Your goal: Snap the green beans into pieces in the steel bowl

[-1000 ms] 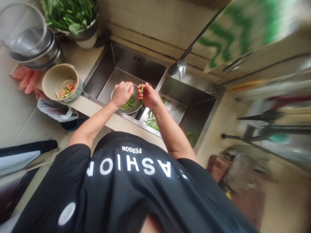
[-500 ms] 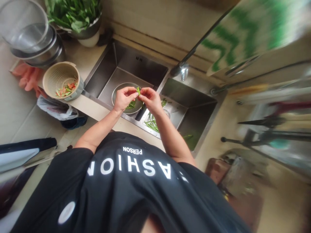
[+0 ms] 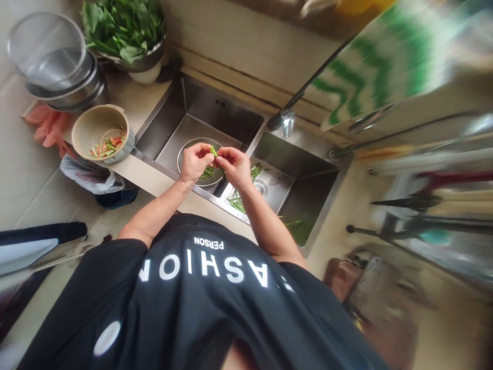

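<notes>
A beige wall (image 3: 239, 67) rises behind the counter (image 3: 156, 179) — dark seams run along the wall's foot. The counter is cream, and a steel sink (image 3: 206, 100) with two basins is let into it. Pale tiles (image 3: 31, 190) with thin joints fill the left (wall or floor, I cannot tell). The light is soft; the right edge blurs.
</notes>
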The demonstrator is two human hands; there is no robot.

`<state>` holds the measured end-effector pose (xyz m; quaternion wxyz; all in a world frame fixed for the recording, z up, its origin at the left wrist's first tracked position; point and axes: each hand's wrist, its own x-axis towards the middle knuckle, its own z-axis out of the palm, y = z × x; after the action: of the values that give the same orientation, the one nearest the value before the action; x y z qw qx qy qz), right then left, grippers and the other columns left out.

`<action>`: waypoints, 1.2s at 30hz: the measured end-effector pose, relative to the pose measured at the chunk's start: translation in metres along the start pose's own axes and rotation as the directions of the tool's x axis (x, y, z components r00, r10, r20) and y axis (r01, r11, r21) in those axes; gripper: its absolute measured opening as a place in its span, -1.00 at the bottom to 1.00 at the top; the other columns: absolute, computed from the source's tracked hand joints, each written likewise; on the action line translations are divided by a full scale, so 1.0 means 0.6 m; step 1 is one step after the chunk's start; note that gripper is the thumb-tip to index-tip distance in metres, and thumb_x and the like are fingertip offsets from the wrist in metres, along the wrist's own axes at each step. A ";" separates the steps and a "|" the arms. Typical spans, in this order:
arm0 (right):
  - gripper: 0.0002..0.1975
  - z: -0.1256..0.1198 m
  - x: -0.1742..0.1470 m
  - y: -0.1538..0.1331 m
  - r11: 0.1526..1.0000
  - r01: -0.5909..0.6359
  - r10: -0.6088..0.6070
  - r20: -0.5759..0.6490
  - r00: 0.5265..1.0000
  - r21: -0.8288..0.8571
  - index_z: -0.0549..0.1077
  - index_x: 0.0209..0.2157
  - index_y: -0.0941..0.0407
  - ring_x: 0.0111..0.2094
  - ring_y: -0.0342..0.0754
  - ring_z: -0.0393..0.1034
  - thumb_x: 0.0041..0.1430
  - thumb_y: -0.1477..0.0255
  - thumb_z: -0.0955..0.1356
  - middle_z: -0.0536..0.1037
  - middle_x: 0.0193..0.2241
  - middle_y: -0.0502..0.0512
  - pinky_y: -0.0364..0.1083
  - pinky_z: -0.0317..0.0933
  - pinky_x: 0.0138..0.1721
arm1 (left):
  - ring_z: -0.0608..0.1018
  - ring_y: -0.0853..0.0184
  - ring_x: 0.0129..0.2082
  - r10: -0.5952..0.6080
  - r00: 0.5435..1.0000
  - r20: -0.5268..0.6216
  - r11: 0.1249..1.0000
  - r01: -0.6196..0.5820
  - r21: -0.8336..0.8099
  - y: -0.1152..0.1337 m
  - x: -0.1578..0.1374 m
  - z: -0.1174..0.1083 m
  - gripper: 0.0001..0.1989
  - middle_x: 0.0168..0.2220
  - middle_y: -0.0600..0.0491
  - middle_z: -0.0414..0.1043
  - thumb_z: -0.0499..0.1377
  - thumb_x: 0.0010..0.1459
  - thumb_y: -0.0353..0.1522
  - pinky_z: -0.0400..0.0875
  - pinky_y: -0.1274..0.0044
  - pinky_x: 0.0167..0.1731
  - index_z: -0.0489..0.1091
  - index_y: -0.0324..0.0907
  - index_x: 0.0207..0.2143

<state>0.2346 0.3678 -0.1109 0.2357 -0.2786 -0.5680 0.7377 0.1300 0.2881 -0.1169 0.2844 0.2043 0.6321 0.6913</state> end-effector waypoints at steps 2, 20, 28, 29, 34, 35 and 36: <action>-0.65 -0.001 -0.001 -0.005 0.994 -0.075 0.068 0.078 0.995 0.083 0.43 -0.39 0.07 -0.44 -0.11 0.39 -0.11 0.18 0.54 0.48 -0.50 -0.03 -0.07 0.36 -0.30 | 0.45 0.49 -0.65 -0.038 0.999 0.039 0.999 0.039 -0.020 0.002 0.000 -0.002 -0.84 -0.57 0.18 0.44 0.29 -0.13 -0.47 0.40 0.60 -0.58 0.39 -0.20 -0.42; -0.72 -0.003 0.006 0.002 0.911 0.160 -0.183 -0.026 0.983 -0.379 0.39 -0.44 0.10 -0.46 -0.13 0.18 0.21 0.20 0.29 0.33 -0.54 -0.03 -0.10 0.13 -0.32 | 0.41 0.51 -0.68 -0.114 0.993 0.015 0.993 0.114 -0.032 0.015 -0.013 0.010 -0.87 -0.62 0.17 0.43 0.30 -0.24 -0.45 0.35 0.65 -0.63 0.42 -0.23 -0.53; -0.66 -0.034 0.010 0.003 0.897 0.200 -0.113 0.234 0.966 -0.395 0.48 -0.35 0.17 -0.45 -0.17 0.18 0.08 0.15 0.37 0.42 -0.51 -0.02 -0.15 0.07 -0.40 | 0.43 0.52 -0.64 -0.120 0.993 -0.013 0.993 0.120 0.007 0.020 -0.004 -0.003 -0.82 -0.58 0.19 0.42 0.29 -0.27 -0.46 0.39 0.66 -0.61 0.41 -0.25 -0.50; -0.69 -0.035 0.009 -0.001 0.882 0.213 -0.119 0.239 0.964 -0.420 0.50 -0.37 0.18 -0.46 -0.17 0.17 0.08 0.19 0.37 0.42 -0.52 -0.02 -0.15 0.06 -0.40 | 0.44 0.51 -0.63 -0.102 0.995 -0.008 0.995 0.102 0.014 0.022 -0.003 -0.003 -0.83 -0.58 0.19 0.43 0.29 -0.27 -0.47 0.39 0.65 -0.61 0.42 -0.25 -0.50; -0.76 -0.027 0.003 -0.005 0.948 0.097 -0.045 0.174 0.984 -0.303 0.50 -0.47 0.18 -0.56 -0.22 0.07 0.05 0.29 0.32 0.31 -0.64 -0.07 -0.16 -0.03 -0.49 | 0.42 0.52 -0.66 -0.095 0.995 0.029 0.995 0.095 -0.016 0.027 -0.002 0.004 -0.83 -0.58 0.20 0.43 0.27 -0.26 -0.49 0.36 0.65 -0.63 0.41 -0.25 -0.49; -0.77 -0.023 0.003 -0.002 0.968 0.051 -0.012 0.156 0.988 -0.245 0.49 -0.48 0.18 -0.57 -0.23 0.06 0.03 0.29 0.32 0.30 -0.65 -0.08 -0.16 -0.04 -0.50 | 0.41 0.53 -0.67 -0.107 0.994 0.027 0.994 0.108 -0.029 0.026 -0.002 0.006 -0.84 -0.59 0.20 0.42 0.26 -0.26 -0.49 0.35 0.66 -0.63 0.41 -0.24 -0.49; -0.77 -0.019 0.003 0.001 0.983 0.005 0.021 0.136 0.990 -0.185 0.48 -0.49 0.17 -0.59 -0.23 0.05 0.02 0.29 0.33 0.31 -0.65 -0.08 -0.17 -0.04 -0.52 | 0.41 0.53 -0.67 -0.120 0.993 0.019 0.992 0.121 -0.044 0.025 -0.001 0.008 -0.85 -0.59 0.21 0.42 0.26 -0.25 -0.50 0.35 0.66 -0.64 0.40 -0.24 -0.50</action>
<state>0.2410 0.3771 -0.1140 0.1661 -0.2502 -0.6479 0.7000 0.1315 0.2905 -0.1013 0.3351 0.1651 0.6252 0.6853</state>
